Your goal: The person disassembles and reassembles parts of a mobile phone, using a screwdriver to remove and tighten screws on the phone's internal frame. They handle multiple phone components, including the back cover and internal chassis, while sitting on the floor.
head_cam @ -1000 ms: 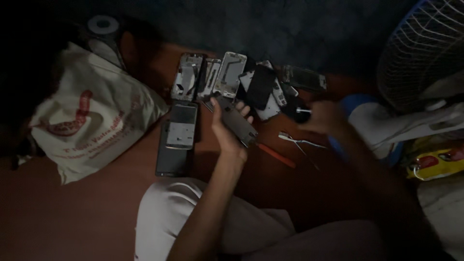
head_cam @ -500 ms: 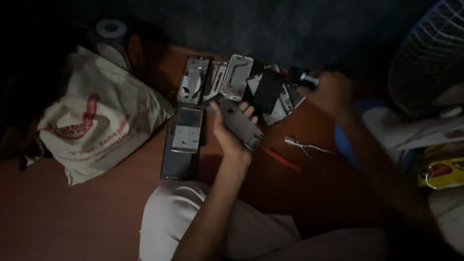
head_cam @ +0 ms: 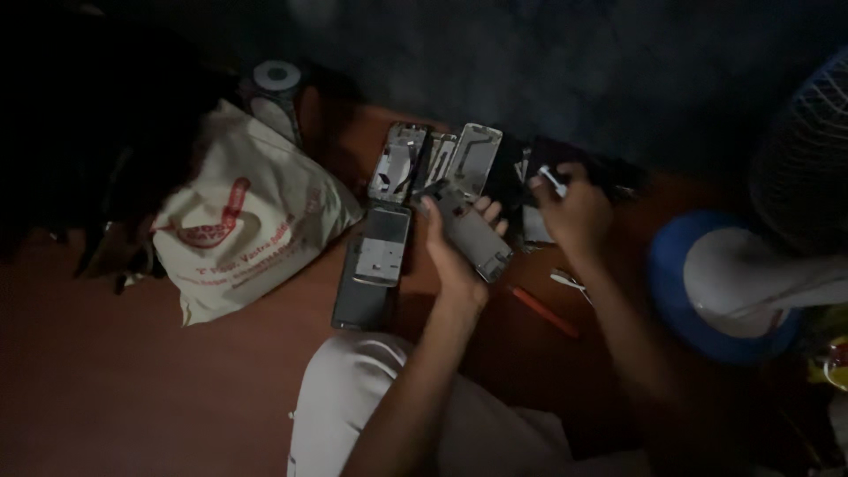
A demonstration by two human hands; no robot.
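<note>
My left hand (head_cam: 455, 256) holds an opened phone body (head_cam: 473, 231) tilted above the reddish floor. My right hand (head_cam: 574, 212) is raised just right of it, pinching a small white part (head_cam: 553, 179) between thumb and fingers. Behind the hands lie several opened phone frames (head_cam: 437, 163) in a row. Another phone frame (head_cam: 384, 245) rests on a dark phone (head_cam: 358, 296) to the left of my left hand.
A cream cloth bag (head_cam: 243, 230) with red print lies at left, a round tape roll (head_cam: 276, 77) behind it. An orange-handled tool (head_cam: 543, 311) and metal tweezers (head_cam: 565, 283) lie on the floor. A fan with a blue base (head_cam: 707, 287) stands at right. My knee (head_cam: 353, 397) is below.
My right hand has lifted from the floor at right up to the far row of parts and now pinches a small white piece. The left hand keeps the phone body.
</note>
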